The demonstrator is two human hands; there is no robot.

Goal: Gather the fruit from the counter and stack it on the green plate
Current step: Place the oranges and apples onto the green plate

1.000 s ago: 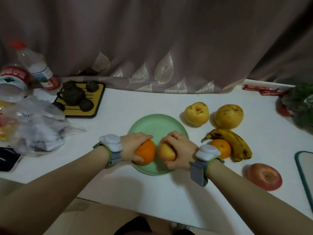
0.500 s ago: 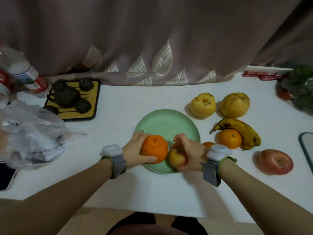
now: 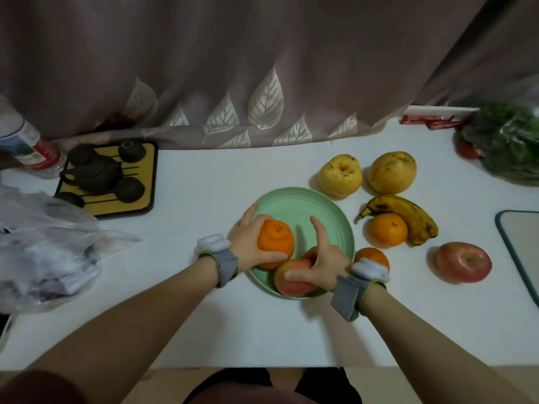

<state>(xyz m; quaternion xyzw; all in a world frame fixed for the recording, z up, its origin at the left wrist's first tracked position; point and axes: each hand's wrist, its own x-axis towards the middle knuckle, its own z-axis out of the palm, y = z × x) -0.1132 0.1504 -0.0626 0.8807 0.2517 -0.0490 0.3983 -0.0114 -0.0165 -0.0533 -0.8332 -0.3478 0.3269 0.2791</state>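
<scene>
The green plate (image 3: 303,204) lies in the middle of the white counter. My left hand (image 3: 248,242) grips an orange (image 3: 275,242) over the plate's left side. My right hand (image 3: 323,260) rests on a red-yellow apple (image 3: 291,279) at the plate's near edge, thumb and fingers around it, index finger raised. Right of the plate lie two yellow pears (image 3: 339,174) (image 3: 390,172), a spotted banana (image 3: 405,215), an orange (image 3: 388,230), a second orange (image 3: 372,256) partly behind my right wrist, and a red apple (image 3: 463,262).
A tea set on a yellow tray (image 3: 108,179) sits at the back left, with a plastic bottle (image 3: 23,144) and a clear plastic bag (image 3: 43,252) further left. Bagged greens (image 3: 507,141) lie at the back right. A cutting board's corner (image 3: 522,249) shows at the right edge. A curtain hangs behind.
Both hands have stayed on the plate with their fruit. The orange in my left hand has come upright, and my right hand's index finger has lifted off the apple.
</scene>
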